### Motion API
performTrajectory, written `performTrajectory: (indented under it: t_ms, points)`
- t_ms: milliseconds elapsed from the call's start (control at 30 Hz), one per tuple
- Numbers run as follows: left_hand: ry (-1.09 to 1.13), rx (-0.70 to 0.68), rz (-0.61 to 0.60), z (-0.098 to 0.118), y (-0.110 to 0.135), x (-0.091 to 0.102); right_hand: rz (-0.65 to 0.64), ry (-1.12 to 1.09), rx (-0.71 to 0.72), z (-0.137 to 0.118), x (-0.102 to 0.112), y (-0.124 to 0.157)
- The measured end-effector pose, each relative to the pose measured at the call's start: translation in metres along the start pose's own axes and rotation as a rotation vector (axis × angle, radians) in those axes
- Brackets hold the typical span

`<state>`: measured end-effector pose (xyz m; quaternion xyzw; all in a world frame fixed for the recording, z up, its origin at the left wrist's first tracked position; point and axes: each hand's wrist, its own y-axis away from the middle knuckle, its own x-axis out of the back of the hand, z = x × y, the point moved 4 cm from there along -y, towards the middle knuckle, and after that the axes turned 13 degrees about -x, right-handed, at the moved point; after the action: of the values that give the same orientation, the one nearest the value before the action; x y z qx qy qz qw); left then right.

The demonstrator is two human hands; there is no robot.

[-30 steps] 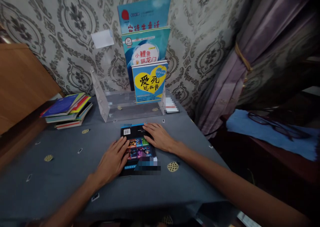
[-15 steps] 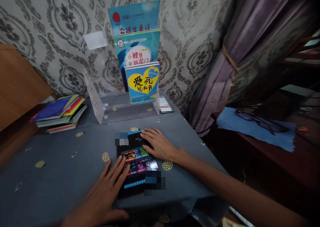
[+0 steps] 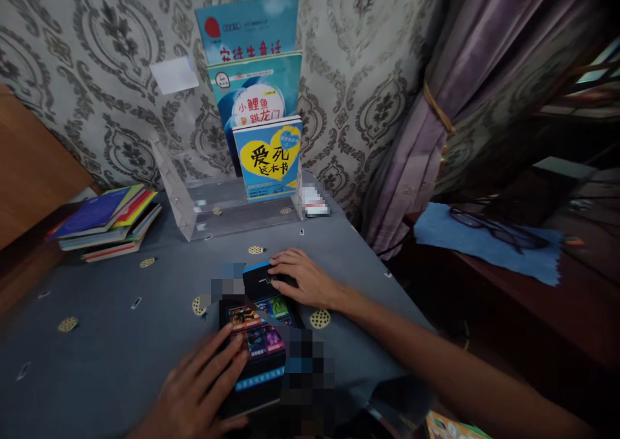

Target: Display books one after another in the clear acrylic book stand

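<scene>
A black book [image 3: 261, 377] with a grid of colourful pictures on its cover lies before me on the table, its near edge tipped up slightly. My left hand [image 3: 201, 374] grips its near left side, fingers over the cover and thumb along the near edge. On the far right part of the cover, my right hand [image 3: 305, 281] rests with fingers stretched out. Blurred blocks hide parts of the book. Beyond it, a clear acrylic stand [image 3: 232, 223] holds a blue and yellow book [image 3: 272, 161] and two taller teal books [image 3: 256, 22] behind, at its right end.
A stack of books [image 3: 106, 219] sits at the table's left, near a wooden panel [image 3: 39, 161]. To the right, glasses [image 3: 498, 229] lie on a blue cloth [image 3: 436, 226]. A tied purple curtain [image 3: 416, 148] hangs beside the patterned wall.
The black book's near edge has come closer to me and up a little, with my left hand moving along. My right hand stays on its far part. The view has shifted slightly.
</scene>
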<state>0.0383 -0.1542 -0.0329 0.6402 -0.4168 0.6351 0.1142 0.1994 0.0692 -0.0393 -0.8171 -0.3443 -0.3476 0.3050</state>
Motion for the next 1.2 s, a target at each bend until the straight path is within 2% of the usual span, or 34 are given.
performTrajectory:
  t_ms: [100,200,267,367,467,600,733,1033,1200]
  points:
    - [0.13,0.137,0.151,-0.017,-0.01,0.017,-0.026,-0.089,-0.028,0.0,0.003,-0.001]
    - [0.277,0.396,0.365,-0.046,-0.028,0.038,-0.037,-0.221,-0.037,0.001,0.006,-0.003]
    - [0.356,0.578,0.458,-0.067,-0.041,0.046,-0.032,-0.326,-0.041,0.001,0.011,-0.003]
    - [0.394,0.805,0.617,-0.099,-0.054,0.045,-0.039,-0.409,-0.045,0.0,0.015,-0.003]
    - [0.511,0.945,0.742,-0.125,-0.058,0.027,-0.054,-0.391,-0.034,-0.001,0.014,-0.002]
    - [0.703,1.003,0.738,-0.144,-0.06,-0.005,0.007,-0.328,-0.103,0.003,0.007,-0.006]
    - [0.758,1.027,0.73,-0.151,-0.061,-0.021,0.053,-0.37,-0.128,0.005,0.002,-0.011]
    - [0.761,0.98,0.693,-0.152,-0.064,-0.023,0.085,-0.556,-0.229,0.015,-0.001,-0.014]
    - [0.831,0.942,0.7,-0.152,-0.066,-0.012,-0.014,-0.749,-0.248,0.007,-0.008,-0.014]
